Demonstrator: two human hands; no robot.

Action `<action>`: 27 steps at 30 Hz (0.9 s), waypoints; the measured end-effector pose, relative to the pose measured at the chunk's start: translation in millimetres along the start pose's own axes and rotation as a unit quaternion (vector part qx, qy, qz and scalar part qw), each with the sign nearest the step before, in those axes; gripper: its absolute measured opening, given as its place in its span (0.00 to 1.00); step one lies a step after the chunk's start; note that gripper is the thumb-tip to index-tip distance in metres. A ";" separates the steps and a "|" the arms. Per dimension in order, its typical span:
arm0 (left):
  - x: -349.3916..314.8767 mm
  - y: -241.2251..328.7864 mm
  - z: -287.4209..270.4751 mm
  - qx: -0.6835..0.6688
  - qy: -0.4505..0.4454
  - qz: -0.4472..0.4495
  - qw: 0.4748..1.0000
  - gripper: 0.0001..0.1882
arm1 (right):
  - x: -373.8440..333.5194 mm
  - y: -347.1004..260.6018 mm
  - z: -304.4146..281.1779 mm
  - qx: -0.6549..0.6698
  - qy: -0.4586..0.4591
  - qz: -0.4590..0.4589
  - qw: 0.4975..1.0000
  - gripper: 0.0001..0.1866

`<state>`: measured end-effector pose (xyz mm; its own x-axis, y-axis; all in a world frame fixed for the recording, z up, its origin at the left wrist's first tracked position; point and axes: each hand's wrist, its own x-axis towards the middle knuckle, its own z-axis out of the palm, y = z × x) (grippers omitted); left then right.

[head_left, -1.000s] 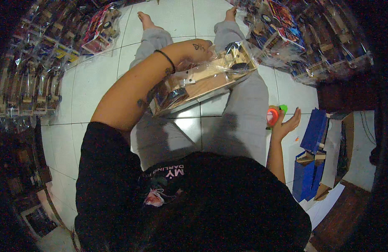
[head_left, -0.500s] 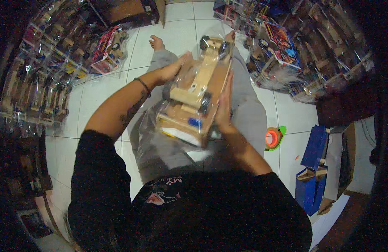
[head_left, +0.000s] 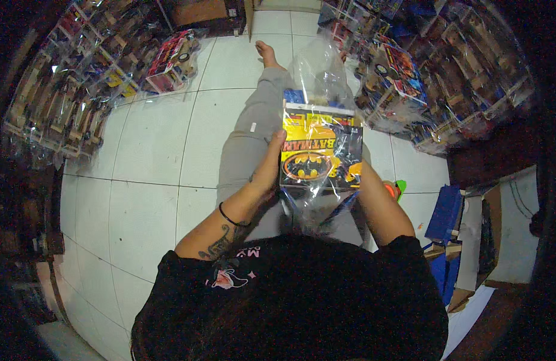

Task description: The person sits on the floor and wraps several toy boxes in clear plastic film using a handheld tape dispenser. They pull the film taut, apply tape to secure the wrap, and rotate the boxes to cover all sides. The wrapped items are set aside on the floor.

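Between my hands is a boxed wooden toy car (head_left: 317, 144) in a clear plastic bag (head_left: 317, 66), held above my lap. Its yellow and black printed end panel faces up toward me, while the car itself is mostly hidden behind that panel. My left hand (head_left: 273, 157) grips the box's left side, thumb at the panel's edge. On the right side, my right hand (head_left: 366, 171) supports the box, its fingers hidden behind it. Loose bag film sticks out past the far end and hangs below the near end.
Stacks of similar wrapped toy cars stand at the left (head_left: 79, 78) and right (head_left: 464, 78). Single boxed cars lie at their inner edges (head_left: 172, 60) (head_left: 398, 66). Right of my leg sits an orange and green round object (head_left: 393, 190), beside blue cardboard boxes (head_left: 443, 213).
The boxed toy car has been tipped, so its printed end faces me instead of the car's wooden underside and wheels. My left arm has swung right and closer to my body.
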<state>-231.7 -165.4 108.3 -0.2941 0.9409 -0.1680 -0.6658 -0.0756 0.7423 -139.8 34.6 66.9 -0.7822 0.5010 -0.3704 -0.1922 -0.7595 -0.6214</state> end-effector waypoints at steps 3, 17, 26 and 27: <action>-1.1 8.2 -2.2 0.072 0.052 -0.017 0.996 0.33 | -16.5 22.1 -13.6 -0.023 0.004 -0.011 1.000 0.33; -47.9 9.5 -7.3 0.456 -0.007 0.251 0.854 0.48 | -28.7 -143.3 131.3 -0.578 -0.126 -0.352 0.725 0.32; -77.1 -12.4 32.6 0.829 -0.050 0.333 0.447 0.30 | -24.1 -84.1 108.9 -0.610 -0.262 -0.208 0.718 0.19; -75.3 -14.1 33.0 0.814 -0.042 0.343 0.467 0.30 | -29.9 -84.3 108.7 -0.631 -0.247 -0.223 0.701 0.18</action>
<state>-177.5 -224.3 132.0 0.0177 0.8947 0.4462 0.9888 -0.0817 0.1246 -164.6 38.6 205.4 -0.9809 0.1296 0.1450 -0.0495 0.5547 -0.8306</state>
